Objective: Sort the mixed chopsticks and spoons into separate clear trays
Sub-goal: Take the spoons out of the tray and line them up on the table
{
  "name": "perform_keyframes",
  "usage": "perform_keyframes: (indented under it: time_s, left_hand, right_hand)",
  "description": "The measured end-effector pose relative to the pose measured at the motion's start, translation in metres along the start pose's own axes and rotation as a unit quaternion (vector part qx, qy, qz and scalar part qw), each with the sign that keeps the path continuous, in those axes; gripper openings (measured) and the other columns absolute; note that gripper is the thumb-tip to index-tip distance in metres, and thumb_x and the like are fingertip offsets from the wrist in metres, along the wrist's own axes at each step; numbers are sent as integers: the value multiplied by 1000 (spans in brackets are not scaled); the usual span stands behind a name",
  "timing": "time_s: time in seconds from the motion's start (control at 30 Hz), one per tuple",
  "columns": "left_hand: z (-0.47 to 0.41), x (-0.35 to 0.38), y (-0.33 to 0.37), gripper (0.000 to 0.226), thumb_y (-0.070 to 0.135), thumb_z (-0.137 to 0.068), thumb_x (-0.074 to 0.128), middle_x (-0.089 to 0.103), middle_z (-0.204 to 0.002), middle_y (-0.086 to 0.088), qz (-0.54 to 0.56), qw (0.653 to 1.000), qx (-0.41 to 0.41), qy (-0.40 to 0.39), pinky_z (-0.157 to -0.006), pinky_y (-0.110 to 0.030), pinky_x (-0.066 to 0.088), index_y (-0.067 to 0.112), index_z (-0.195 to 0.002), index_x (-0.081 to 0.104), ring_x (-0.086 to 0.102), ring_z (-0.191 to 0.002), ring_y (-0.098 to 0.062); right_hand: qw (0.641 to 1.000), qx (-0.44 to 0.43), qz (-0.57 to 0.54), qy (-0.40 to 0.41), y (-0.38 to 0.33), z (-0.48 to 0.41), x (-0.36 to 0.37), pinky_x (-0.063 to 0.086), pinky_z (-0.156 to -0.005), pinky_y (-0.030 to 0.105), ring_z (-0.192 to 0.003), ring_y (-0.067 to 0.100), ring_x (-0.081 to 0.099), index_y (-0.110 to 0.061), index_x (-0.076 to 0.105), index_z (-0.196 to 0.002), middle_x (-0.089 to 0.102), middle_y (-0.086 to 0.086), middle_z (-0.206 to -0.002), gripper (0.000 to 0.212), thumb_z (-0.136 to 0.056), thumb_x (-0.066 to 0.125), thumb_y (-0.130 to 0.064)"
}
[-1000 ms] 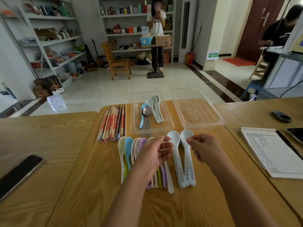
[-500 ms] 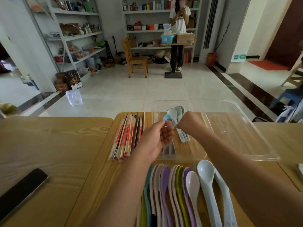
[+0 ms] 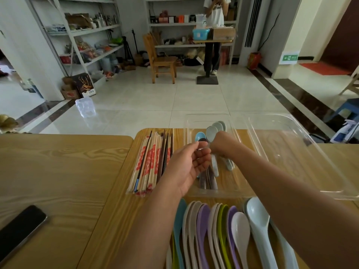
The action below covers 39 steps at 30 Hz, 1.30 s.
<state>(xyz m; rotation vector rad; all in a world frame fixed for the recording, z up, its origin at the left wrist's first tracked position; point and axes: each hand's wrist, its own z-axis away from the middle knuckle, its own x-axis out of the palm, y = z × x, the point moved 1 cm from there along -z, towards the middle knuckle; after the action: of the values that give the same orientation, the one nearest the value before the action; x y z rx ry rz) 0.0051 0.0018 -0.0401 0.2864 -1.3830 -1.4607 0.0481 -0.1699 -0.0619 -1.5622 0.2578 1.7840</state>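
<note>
Red-printed chopstick wrappers (image 3: pixel 148 164), lettering unreadable

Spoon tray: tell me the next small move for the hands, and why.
Likely draw the right hand back from the spoon tray to the row of loose spoons and take the next one. Its fingers are hidden among the tray's spoons, the left hand is open, and many spoons lie unsorted.

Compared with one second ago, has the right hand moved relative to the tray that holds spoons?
Yes. The right hand went forward, away from the person: it was over the loose spoons, now it is over the spoon tray beyond them.
</note>
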Motion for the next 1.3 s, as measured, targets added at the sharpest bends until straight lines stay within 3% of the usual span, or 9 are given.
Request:
perform_keyframes:
  time_s: [0.3,0.47,0.63,0.77,0.97,1.3]
  left_hand:
    - [37,10,5,29,22,-103,46,71,-89,-9,11,1000,18,-2,-77,-30,54,3,-115,65,67,-79,-17]
    - [76,28,-12,29,22,-103,48,71,-83,-8,24,1000,14,-2,-70,-29,54,2,-114,65,66,-74,-17]
    - [125,41,-62,25,22,-103,47,71,-81,-9,48,999,-1,2,-69,-29,53,6,-103,66,66,-73,-19]
    - [152,52,-95,27,24,-103,46,72,-88,-11,16,999,-35,-24,-71,-30,55,5,-104,65,68,-78,-20]
    - [167,73,-112,30,25,-104,45,71,-97,-15,-19,998,-42,-40,-79,-32,55,4,-110,65,68,-83,-22]
    - [170,103,-132,35,37,-101,49,73,-99,-12,-66,994,-64,-63,-79,-33,55,8,-111,66,69,-87,-21]
  right_hand:
    - [990,-18,-136,38,17,50,-34,34,-40,21,-47,16,47,-5,52,-73,51,7,-60,14,-87,56,-5]
    - [969,-32,-239,56,48,111,-42,42,-47,27,-47,18,49,1,62,-83,53,7,-59,25,-89,67,-23]
    - [929,6,-367,49,104,192,-17,33,-46,27,-40,17,38,-4,55,-66,42,4,-49,36,-91,69,-24]
    - [887,47,-457,42,147,245,-1,28,-42,24,-45,15,34,9,66,-83,42,7,-56,29,-93,68,-19]
    - [874,65,-478,53,186,286,9,33,-45,26,-49,14,39,3,68,-88,47,4,-57,25,-94,66,-21]
    - [889,82,-444,83,218,295,22,42,-57,31,-60,17,49,-6,69,-86,56,7,-68,20,-94,64,-24]
